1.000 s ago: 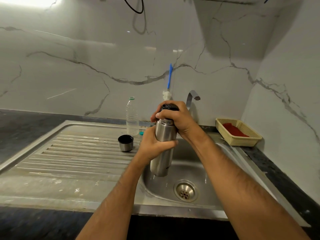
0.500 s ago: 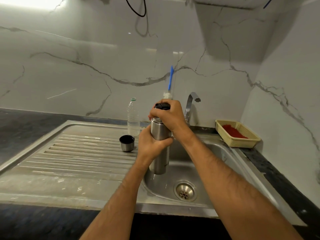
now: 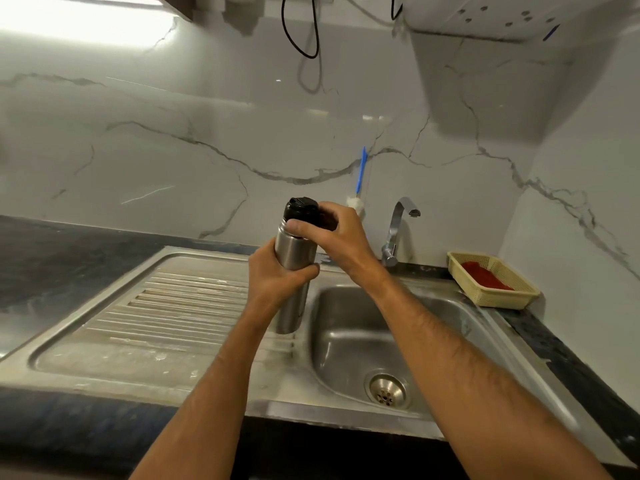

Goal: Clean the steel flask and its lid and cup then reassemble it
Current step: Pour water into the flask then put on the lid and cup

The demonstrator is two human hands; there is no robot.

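left hand (image 3: pixel 273 282) grips the upright flask (image 3: pixel 294 258), right hand (image 3: pixel 337 233) fingers clasp its lid (image 3: pixel 300 210), seemingly hiding a brush (image 3: pixel 358 188).

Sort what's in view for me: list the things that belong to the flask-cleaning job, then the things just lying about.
Part of the job:
steel flask, gripped by the left hand
black lid, gripped by the right hand
sink
tap
blue-handled brush

Just lying about:
yellow basket holding a red cloth
black cable on the wall
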